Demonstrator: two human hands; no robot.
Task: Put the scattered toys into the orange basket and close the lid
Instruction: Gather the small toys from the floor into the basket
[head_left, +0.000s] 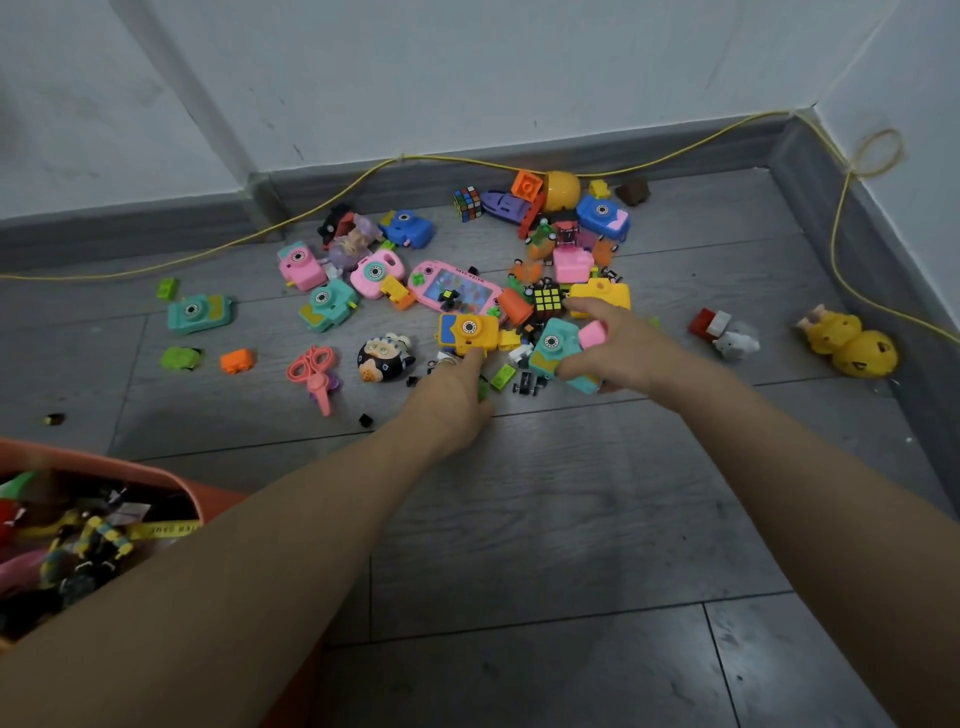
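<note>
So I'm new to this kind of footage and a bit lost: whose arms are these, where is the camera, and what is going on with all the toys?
There is no machine here. A person wears a wide-angle camera on the head, so you look forward and down along their two bare arms.

On the grey floor, near a wall corner, lie scattered plastic toys: small toy cameras in several colours, a pink handheld game, puzzle cubes, pink toy scissors and small bricks. A thin yellow cord runs along the wall.

The left hand reaches to a yellow toy camera and touches it. The right hand has its fingers curled round a teal toy camera.

At lower left is the orange basket, already holding some toys.
</note>
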